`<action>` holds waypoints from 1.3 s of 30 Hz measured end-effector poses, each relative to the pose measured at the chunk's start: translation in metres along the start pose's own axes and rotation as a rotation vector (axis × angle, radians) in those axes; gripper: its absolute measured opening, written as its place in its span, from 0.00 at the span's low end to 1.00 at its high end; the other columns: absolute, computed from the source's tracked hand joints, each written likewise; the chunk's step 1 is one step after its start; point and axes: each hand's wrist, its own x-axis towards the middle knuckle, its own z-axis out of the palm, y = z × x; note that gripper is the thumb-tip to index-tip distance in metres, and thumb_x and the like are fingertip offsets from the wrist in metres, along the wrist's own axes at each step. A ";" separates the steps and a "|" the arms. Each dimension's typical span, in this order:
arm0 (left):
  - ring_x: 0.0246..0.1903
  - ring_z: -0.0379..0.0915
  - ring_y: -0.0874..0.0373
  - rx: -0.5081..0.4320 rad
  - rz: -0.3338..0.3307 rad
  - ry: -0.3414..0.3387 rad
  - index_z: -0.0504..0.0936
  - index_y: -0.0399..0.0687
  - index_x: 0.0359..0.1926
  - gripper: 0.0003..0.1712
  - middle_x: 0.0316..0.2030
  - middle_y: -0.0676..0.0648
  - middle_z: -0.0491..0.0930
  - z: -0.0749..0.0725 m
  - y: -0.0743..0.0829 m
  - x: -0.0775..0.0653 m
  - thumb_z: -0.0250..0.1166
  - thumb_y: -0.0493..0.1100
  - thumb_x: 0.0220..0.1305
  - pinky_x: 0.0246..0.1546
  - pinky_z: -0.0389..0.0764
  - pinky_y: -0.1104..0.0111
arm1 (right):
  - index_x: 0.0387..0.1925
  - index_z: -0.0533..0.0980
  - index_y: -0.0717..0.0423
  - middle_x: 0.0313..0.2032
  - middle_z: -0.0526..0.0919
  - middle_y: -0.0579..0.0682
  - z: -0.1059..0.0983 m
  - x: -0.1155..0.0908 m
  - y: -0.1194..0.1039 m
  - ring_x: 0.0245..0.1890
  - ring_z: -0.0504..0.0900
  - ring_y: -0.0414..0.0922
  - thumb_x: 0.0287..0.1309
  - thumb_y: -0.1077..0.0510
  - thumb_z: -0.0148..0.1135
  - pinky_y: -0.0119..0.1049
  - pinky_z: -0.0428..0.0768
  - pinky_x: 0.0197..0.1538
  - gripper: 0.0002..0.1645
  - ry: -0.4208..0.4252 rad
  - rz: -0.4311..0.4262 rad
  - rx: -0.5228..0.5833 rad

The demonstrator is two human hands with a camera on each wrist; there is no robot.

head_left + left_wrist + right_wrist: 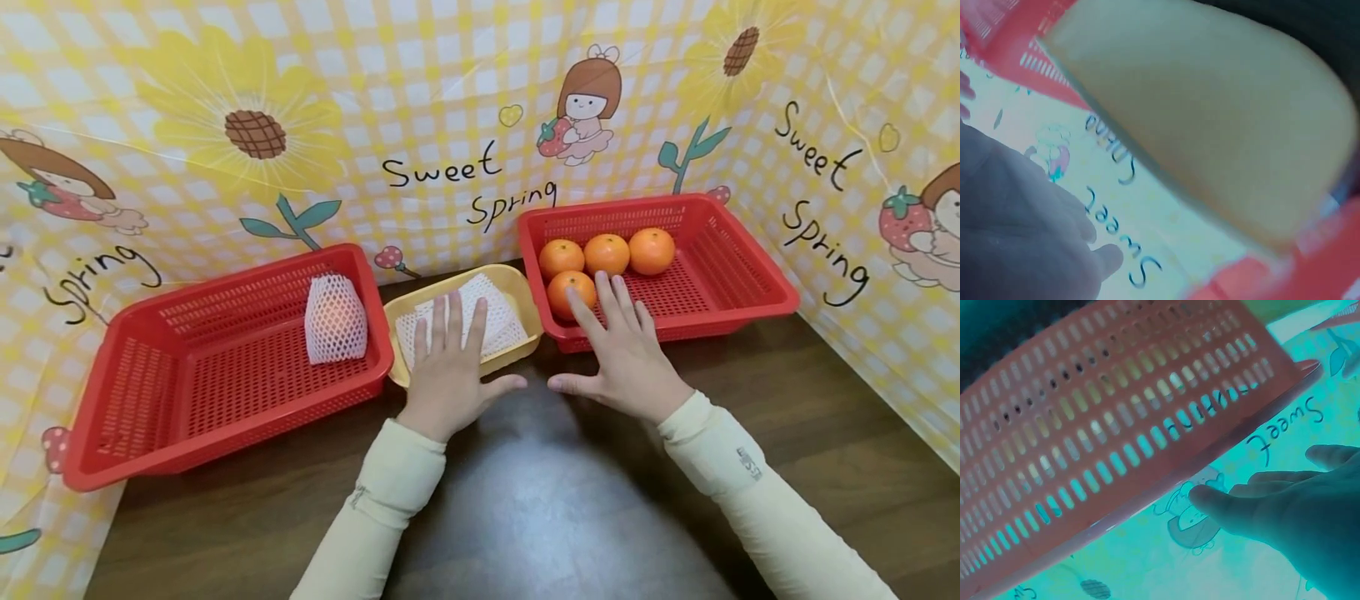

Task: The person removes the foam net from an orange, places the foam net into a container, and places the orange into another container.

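Observation:
My left hand (448, 367) hovers with fingers spread over the near rim of a small yellow basket (528, 307). In that basket lie white foam net sleeves (504, 327). My right hand (632, 358) is spread too, its fingers reaching over the near edge of the right red basket (738, 250). The index fingertip overlaps the nearest orange (564, 292) in the head view; three more oranges (607, 253) sit behind. Both hands hold nothing. In the left wrist view the hand (1022, 219) is beside the yellow basket's outer wall (1210, 112).
At the left stands a larger red basket (142, 367) holding one fruit in a white foam net (336, 321). A dark wooden table (555, 500) lies under everything. Behind and beside hangs a yellow checked cloth (435, 75) with printed flowers and lettering.

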 end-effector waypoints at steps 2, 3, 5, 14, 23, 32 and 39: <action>0.76 0.17 0.40 0.021 -0.022 -0.002 0.35 0.52 0.81 0.66 0.78 0.37 0.25 -0.005 -0.008 -0.012 0.54 0.82 0.58 0.72 0.29 0.44 | 0.80 0.50 0.51 0.78 0.40 0.67 0.003 -0.002 -0.006 0.76 0.36 0.66 0.46 0.29 0.74 0.73 0.47 0.67 0.70 -0.008 -0.013 0.002; 0.76 0.17 0.40 0.023 -0.032 -0.004 0.35 0.52 0.81 0.66 0.78 0.38 0.25 -0.008 -0.012 -0.018 0.55 0.81 0.58 0.71 0.28 0.44 | 0.80 0.50 0.51 0.78 0.39 0.67 0.004 -0.002 -0.009 0.76 0.36 0.66 0.46 0.29 0.74 0.73 0.47 0.67 0.70 -0.014 -0.017 0.006; 0.76 0.17 0.40 0.036 -0.048 -0.002 0.36 0.52 0.81 0.67 0.78 0.37 0.26 -0.014 -0.020 -0.027 0.56 0.81 0.57 0.71 0.28 0.43 | 0.80 0.50 0.51 0.78 0.38 0.66 0.007 -0.002 -0.014 0.77 0.36 0.66 0.46 0.29 0.75 0.74 0.48 0.66 0.70 -0.015 -0.031 0.009; 0.76 0.17 0.39 0.052 -0.155 0.004 0.37 0.50 0.82 0.66 0.78 0.35 0.29 -0.035 -0.068 -0.057 0.56 0.80 0.59 0.70 0.28 0.40 | 0.80 0.49 0.51 0.78 0.41 0.67 0.019 0.018 -0.047 0.77 0.41 0.64 0.45 0.25 0.71 0.72 0.51 0.66 0.71 -0.002 -0.139 -0.004; 0.75 0.31 0.29 -0.007 -0.247 -0.169 0.46 0.41 0.80 0.61 0.77 0.27 0.38 -0.080 -0.110 -0.080 0.50 0.78 0.64 0.67 0.40 0.32 | 0.81 0.48 0.50 0.79 0.41 0.61 0.045 0.069 -0.111 0.77 0.41 0.61 0.56 0.23 0.61 0.68 0.52 0.69 0.64 -0.131 -0.202 0.055; 0.65 0.62 0.29 -0.082 -0.306 -0.401 0.60 0.32 0.75 0.51 0.68 0.27 0.65 -0.132 -0.142 -0.065 0.58 0.67 0.69 0.59 0.65 0.35 | 0.80 0.46 0.59 0.79 0.42 0.58 0.087 0.124 -0.170 0.78 0.41 0.57 0.65 0.21 0.43 0.62 0.53 0.71 0.60 -0.318 -0.143 0.049; 0.61 0.68 0.31 0.021 -0.341 -0.512 0.71 0.24 0.65 0.40 0.63 0.25 0.70 -0.143 -0.170 -0.015 0.56 0.59 0.74 0.60 0.67 0.39 | 0.80 0.45 0.61 0.79 0.41 0.59 0.105 0.129 -0.187 0.78 0.42 0.56 0.63 0.19 0.43 0.60 0.55 0.71 0.64 -0.320 -0.127 0.022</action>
